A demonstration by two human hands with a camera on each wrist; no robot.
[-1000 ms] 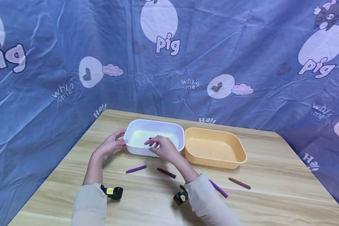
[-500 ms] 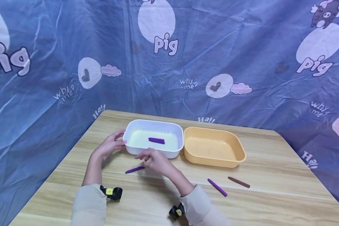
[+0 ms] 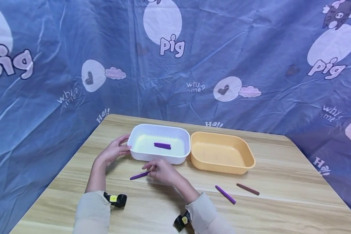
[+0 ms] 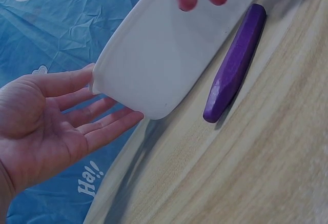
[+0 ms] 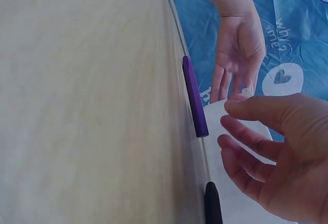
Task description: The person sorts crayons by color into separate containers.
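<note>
A person's left hand (image 3: 115, 151), fingers extended, touches the end of a white plastic bin (image 3: 169, 159) with two purple crayons (image 3: 162, 146) inside, while the right hand (image 3: 162, 172), its grip loosely spread and pinching nothing, reaches beside a third purple crayon (image 3: 138, 175) on the wooden desk (image 3: 134, 208). The work looks partly done: a fourth purple crayon (image 3: 225, 194), a brown crayon (image 3: 248, 189) and a dark crayon (image 5: 213, 206), partly cut off in the right wrist view, lie outside the bins, and the yellow bin (image 3: 219, 167) holds nothing.
</note>
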